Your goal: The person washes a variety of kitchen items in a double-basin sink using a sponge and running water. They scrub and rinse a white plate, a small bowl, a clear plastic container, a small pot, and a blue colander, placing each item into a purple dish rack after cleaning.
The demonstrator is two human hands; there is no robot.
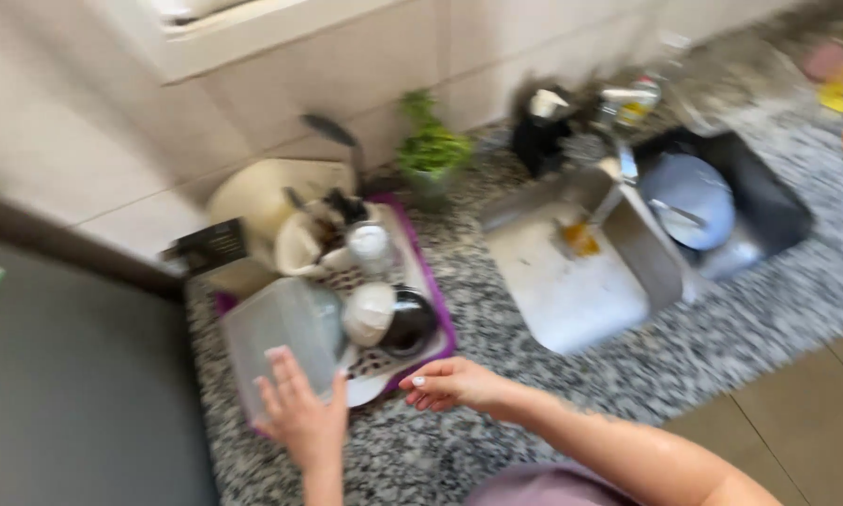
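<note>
Although motion blurs the view, we count two hands, one dish rack, one clear plastic container and two sink basins. The left hand [299, 412], at lower centre-left of the frame, lies flat with its fingers [281, 367] spread apart against the clear plastic container [281, 342]; we see no closed grip. The container rests at the lower left corner of the purple dish rack [431, 295], tilted, its long axis running from the lower left toward the upper right of the frame. The right hand [454, 384], at lower centre, hovers just beside the rack's lower right edge, its fingers loosely curled and pointing left, holding nothing.

Within the rack we see one white cup [370, 314] touching one dark bowl [410, 323], with pale dishes and utensils crowded above them. One small green plant [429, 145] stands at upper centre against the tiled wall. The two basins of the sink [571, 300] lie at right of centre; the farther holds one blue-grey plate [688, 197]. The speckled counter [534, 375] carries all of these. A dark flat surface [74, 394] fills the lower left.
</note>
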